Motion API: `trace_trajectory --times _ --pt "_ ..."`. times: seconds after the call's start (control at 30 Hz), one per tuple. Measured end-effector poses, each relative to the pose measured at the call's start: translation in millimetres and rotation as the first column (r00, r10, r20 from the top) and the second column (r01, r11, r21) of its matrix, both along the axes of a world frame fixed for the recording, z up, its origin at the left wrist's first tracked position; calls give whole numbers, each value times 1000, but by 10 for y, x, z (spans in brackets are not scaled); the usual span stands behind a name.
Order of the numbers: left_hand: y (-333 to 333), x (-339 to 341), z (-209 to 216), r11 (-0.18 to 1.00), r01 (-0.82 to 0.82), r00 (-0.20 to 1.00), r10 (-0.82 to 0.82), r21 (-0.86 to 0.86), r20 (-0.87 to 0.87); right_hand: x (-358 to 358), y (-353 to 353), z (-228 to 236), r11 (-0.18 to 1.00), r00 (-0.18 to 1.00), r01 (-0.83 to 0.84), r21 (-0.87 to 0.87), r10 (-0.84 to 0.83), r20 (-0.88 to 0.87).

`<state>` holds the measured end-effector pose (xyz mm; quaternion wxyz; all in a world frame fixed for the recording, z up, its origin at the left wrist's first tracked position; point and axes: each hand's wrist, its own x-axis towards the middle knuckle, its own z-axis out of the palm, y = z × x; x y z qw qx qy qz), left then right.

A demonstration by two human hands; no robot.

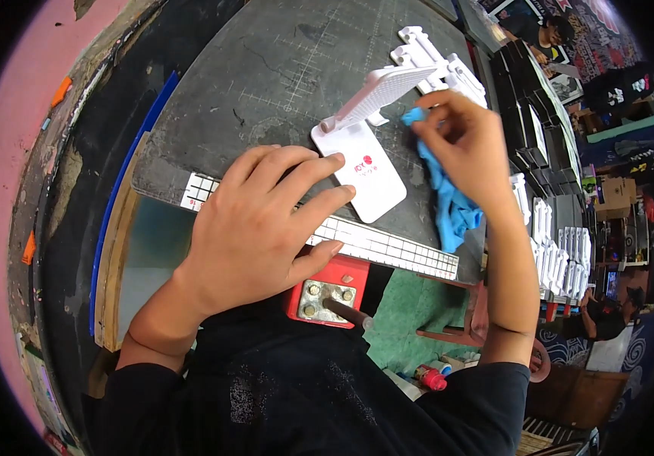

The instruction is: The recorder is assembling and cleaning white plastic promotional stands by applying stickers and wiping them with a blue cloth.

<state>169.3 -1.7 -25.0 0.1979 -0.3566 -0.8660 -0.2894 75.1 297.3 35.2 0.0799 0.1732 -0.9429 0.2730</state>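
Observation:
A white folding phone stand (pixel 384 178) lies with its flat base on the dark table and its ribbed upper plate (pixel 380 95) tilted up. A small red print marks the base. My left hand (pixel 255 216) is spread out at the stand's left, its fingertips resting on the near left edge of the base. To the right of the stand, my right hand (pixel 467 140) is closed in a pinch on a crumpled light blue cloth (pixel 448 194), which hangs down below the fingers onto the table. The cloth's upper end pokes out by the thumb and forefinger.
A white gridded ruler (pixel 388 247) runs along the near edge of the table (pixel 281 76). Several white stands (pixel 433 57) lie at the far right corner. More white pieces (pixel 562 251) and black boxes (pixel 524 121) are stacked at right. A red clamp (pixel 334 266) sits below the ruler.

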Motion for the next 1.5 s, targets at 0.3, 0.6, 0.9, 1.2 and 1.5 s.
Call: trace_trajectory --times 0.3,0.6,0.9,1.2,1.5 --pt "19 -39 -12 1000 19 996 -18 -18 92 335 -342 316 958 958 -287 -12 287 -6" --pt "14 -73 -3 990 18 998 -8 -140 69 382 -452 110 939 939 -345 7 345 17" --pt "14 -80 -54 995 35 996 -27 -96 86 359 -496 125 953 957 -291 83 291 12" --pt "33 -46 -72 998 4 996 3 -68 92 421 -566 126 954 959 -273 124 280 -44" --pt "32 -51 -47 996 6 995 3 -92 102 424 -520 105 961 961 -277 23 277 2"
